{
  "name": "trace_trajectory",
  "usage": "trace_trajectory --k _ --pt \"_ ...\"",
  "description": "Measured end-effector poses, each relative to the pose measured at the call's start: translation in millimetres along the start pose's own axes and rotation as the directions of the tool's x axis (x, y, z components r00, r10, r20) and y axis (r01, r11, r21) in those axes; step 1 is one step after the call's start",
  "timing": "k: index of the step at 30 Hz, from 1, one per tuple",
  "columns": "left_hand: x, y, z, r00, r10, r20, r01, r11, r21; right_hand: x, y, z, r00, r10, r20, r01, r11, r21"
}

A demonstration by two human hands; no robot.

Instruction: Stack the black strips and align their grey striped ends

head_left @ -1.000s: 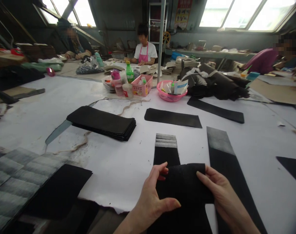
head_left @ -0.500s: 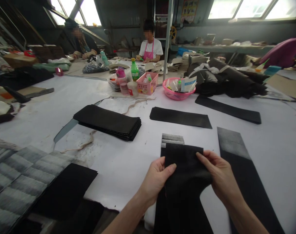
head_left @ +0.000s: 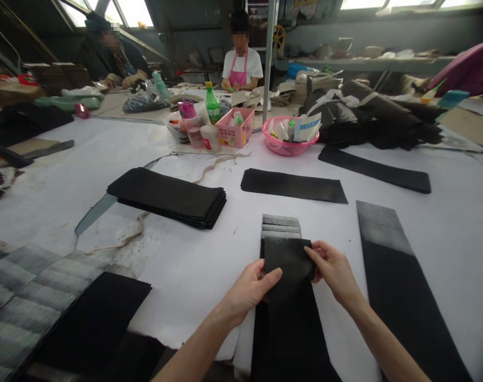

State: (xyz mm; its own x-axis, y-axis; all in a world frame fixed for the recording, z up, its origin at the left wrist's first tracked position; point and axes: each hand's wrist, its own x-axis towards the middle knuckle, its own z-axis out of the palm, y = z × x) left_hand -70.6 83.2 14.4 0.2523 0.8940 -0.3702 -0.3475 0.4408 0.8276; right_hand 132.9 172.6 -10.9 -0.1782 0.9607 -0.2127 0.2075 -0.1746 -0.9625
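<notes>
A long table (head_left: 66, 175) covered in white sheeting is seen filling the room. Daylight is admitted through skylight windows (head_left: 133, 10) along the top. A metal pole (head_left: 268, 58) is planted at the table's far edge, before a cluttered shelf (head_left: 368, 58) along the dark back wall (head_left: 193, 26).

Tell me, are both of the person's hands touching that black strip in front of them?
Touching. The head view shows the left hand with its thumb on the black strip, and the right hand pinching its other edge.
</notes>
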Motion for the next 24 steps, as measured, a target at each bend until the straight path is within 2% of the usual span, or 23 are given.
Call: trace_trajectory --k 4,7,9,12,14,15,18,20,22,24 --pt "-34 12 10.9 0.992 0.119 0.035 -0.124 0.969 0.215 -12 -18 -2 0.998 0.015 -0.058 -0.006 0.989 0.149" --pt "-52 15 23.1 0.994 0.062 0.095 -0.090 0.941 0.325 -20 -46 -3 0.995 0.045 -0.087 -0.021 0.965 0.262" --pt "-60 11 30.9 0.992 0.009 0.124 -0.043 0.960 0.277 -22 -63 -6 0.994 0.033 -0.104 0.000 0.955 0.297" --pt "-68 -3 38.7 0.976 -0.143 0.167 0.144 0.990 0.005 -16 -71 -10 0.994 -0.020 -0.110 0.048 0.964 0.260" --pt "-73 -16 39.6 0.945 -0.248 0.214 0.276 0.955 -0.111 -7 -60 -11 0.997 -0.047 -0.058 0.056 0.984 0.168" --pt "-75 -23 38.5 0.936 -0.279 0.215 0.305 0.947 -0.099 -3 -50 -11 0.998 -0.054 -0.021 0.056 0.994 0.096" --pt "-79 -40 29.6 0.951 -0.289 0.112 0.276 0.954 0.116 6 -13 -5 0.991 -0.129 -0.020 0.123 0.978 -0.167" --pt "-80 -43 20.9 0.955 -0.290 0.056 0.263 0.920 0.291 8 6 -1 0.985 -0.171 -0.033 0.157 0.952 -0.261" --pt "-80 -39 12.6 0.947 -0.319 0.027 0.276 0.857 0.436 7 15 3 0.983 -0.178 -0.052 0.158 0.949 -0.272" --pt "-79 -28 7.2 0.933 -0.361 0.000 0.309 0.797 0.520 4 16 5 0.985 -0.156 -0.074 0.137 0.968 -0.210"
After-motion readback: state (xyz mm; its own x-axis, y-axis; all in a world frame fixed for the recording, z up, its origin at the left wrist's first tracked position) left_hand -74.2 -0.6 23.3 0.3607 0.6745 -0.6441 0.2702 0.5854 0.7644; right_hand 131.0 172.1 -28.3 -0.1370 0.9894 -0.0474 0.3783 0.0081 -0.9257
